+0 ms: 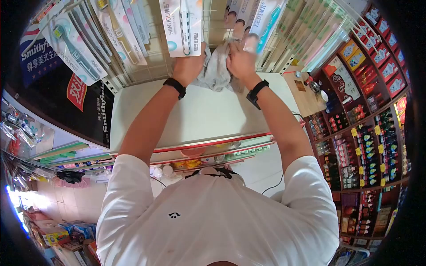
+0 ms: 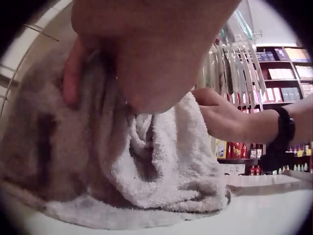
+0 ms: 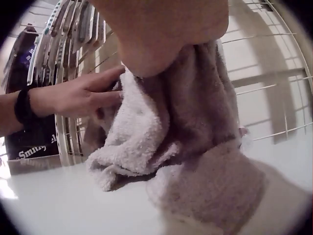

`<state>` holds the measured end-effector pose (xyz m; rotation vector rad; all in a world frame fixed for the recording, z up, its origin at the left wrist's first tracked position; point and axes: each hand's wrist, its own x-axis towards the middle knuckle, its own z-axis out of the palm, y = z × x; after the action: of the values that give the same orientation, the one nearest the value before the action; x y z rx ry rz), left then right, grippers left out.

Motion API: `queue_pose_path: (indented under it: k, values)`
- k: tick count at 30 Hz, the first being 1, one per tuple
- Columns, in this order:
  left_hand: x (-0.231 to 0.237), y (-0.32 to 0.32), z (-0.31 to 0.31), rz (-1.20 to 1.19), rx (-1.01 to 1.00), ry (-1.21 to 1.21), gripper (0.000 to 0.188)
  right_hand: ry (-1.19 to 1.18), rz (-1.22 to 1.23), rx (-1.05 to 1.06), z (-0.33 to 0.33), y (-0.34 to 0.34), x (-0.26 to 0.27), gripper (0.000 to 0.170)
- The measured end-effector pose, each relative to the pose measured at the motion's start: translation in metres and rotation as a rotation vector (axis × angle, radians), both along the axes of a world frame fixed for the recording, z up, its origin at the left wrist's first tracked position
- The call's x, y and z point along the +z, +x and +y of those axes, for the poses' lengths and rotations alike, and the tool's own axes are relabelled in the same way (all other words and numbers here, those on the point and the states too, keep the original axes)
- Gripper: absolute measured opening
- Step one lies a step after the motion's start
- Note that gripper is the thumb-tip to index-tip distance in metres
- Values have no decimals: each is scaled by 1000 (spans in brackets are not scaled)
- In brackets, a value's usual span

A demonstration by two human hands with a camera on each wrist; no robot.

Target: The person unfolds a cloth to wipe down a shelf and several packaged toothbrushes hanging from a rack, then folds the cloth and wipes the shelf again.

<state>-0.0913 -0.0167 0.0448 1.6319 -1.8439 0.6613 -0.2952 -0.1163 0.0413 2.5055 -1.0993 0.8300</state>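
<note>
A crumpled grey towel (image 1: 216,71) hangs between both hands over the white shelf, close to the wire grid at the back. My left hand (image 1: 188,68) holds its left side, partly hidden behind a hanging toothbrush pack (image 1: 181,29). The right hand (image 1: 242,64) grips the other side, just below the KEDIMR packs (image 1: 265,22). In the left wrist view the towel (image 2: 168,152) drops in folds, its lower edge close over the white surface. From the right wrist, the left hand's fingers (image 3: 105,98) pinch the towel's pale fold (image 3: 134,129).
The white shelf (image 1: 208,119) has a red front edge. More toothbrush packs (image 1: 75,48) hang at the left, beside a black Smithfield panel (image 1: 57,95). Green-marked packs (image 1: 306,33) hang at the right. Shelves of bottles (image 1: 368,150) stand farther right.
</note>
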Motion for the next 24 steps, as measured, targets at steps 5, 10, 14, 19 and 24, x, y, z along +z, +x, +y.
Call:
queue_pose_path:
  k: [5,10,14,19,24]
  values:
    - [11,9,-7,22,-147,-2,29,214,63,31,-17,-1,12,39]
    - [14,7,-10,69,-153,-8,27,163,-60,87,-22,5,0,45]
    - [-16,9,-21,192,-112,-112,22,-2,-258,137,-7,1,-19,29]
    - [-10,17,-11,402,-299,-136,15,137,-521,93,3,1,-19,21]
    - [17,17,42,402,-153,21,26,1023,-1504,273,49,23,5,19]
